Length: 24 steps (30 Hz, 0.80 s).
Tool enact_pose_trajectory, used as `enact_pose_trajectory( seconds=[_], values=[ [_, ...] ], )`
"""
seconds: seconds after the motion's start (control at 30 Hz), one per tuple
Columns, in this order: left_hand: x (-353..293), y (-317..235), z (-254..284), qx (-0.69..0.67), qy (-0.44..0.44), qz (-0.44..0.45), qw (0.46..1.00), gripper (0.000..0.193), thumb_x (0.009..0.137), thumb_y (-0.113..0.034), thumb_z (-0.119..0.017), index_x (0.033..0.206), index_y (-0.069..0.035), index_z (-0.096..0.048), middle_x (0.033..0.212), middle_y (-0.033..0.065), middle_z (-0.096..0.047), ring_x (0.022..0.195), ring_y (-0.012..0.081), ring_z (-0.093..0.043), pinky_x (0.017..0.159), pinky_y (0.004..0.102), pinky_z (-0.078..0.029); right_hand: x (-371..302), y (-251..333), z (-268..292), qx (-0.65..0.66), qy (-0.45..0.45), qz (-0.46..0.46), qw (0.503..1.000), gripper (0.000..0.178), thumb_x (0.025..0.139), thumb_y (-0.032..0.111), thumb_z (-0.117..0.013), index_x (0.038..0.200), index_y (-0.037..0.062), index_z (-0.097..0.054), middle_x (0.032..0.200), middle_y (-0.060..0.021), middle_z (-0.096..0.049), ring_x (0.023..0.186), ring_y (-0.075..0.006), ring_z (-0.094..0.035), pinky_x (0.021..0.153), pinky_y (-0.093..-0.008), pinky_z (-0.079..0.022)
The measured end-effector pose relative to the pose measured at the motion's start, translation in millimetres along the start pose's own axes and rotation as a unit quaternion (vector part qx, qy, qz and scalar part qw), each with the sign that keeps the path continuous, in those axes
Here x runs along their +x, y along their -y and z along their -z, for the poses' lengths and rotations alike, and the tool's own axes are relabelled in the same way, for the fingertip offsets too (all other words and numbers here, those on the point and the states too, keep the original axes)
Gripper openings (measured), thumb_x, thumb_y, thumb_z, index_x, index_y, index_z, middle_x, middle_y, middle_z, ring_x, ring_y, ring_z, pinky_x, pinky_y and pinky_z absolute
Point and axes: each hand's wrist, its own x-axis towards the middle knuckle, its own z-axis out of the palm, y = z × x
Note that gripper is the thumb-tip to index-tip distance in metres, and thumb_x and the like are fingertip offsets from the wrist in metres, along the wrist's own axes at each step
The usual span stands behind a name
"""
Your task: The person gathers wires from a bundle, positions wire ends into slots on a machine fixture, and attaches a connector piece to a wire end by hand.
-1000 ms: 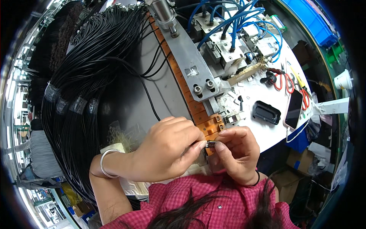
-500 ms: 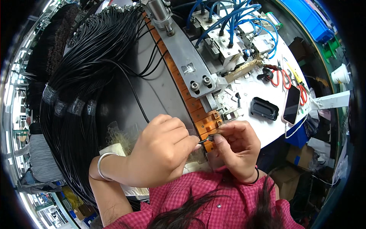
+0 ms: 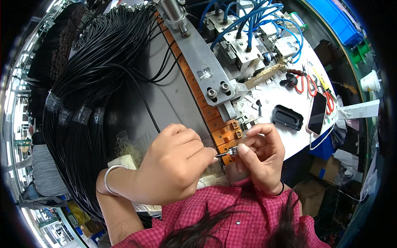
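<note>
My left hand (image 3: 175,161) is closed around a black cable (image 3: 151,113), which comes down to it from the large bundle. The cable's end sticks out past the left fingertips, with thin wires showing. At that end sits a small metallic connector (image 3: 232,151), pinched between the thumb and fingers of my right hand (image 3: 261,159). The other right fingers are curled behind it. Both hands are just above the near end of an orange block strip (image 3: 216,123). Whether the wires are fixed in the connector is too small to tell.
Black cables (image 3: 89,74) in tied bundles fill the left side. A metal press arm (image 3: 198,66) stands ahead, beside blocks with blue air hoses (image 3: 248,31). On the white right surface lie a black tray (image 3: 287,117), a phone (image 3: 316,113) and red-handled scissors (image 3: 305,84).
My right hand has turned slightly, and its fingers have shifted, so more of the connector shows. The left hand has barely moved and keeps its grip on the cable.
</note>
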Motion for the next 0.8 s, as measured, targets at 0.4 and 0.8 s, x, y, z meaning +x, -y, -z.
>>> enact_pose_trajectory(
  seconds=[0.4, 0.8],
  values=[
    [0.9, 1.3, -0.4, 0.018, 0.018, 0.023, 0.999, 0.012, 0.064, -0.004, -0.066, 0.073, -0.001, -0.06, 0.061, 0.0066, -0.053, 0.063, 0.0206, -0.054, 0.065, 0.0326, -0.041, 0.1, 0.2, 3.8, 0.077, 0.008, -0.009, 0.997, 0.029, 0.085, -0.007, -0.052, 0.11, -0.0022, -0.038, 0.076, -0.0107, -0.058, 0.056, -0.009, -0.053, 0.049, -0.0192, -0.043],
    [15.4, 37.0, 38.5, -0.005, -0.297, 0.114, 0.948, 0.008, 0.071, 0.0, -0.07, 0.073, 0.002, -0.063, 0.065, 0.0046, -0.058, 0.064, 0.0141, -0.055, 0.058, 0.0226, -0.042, -7.5, -3.5, -5.0, -0.172, 0.088, 0.074, 0.978, 0.031, 0.086, -0.004, -0.05, 0.116, -0.0047, -0.043, 0.086, -0.0113, -0.061, 0.063, -0.0093, -0.057, 0.056, -0.019, -0.045]
  ],
)
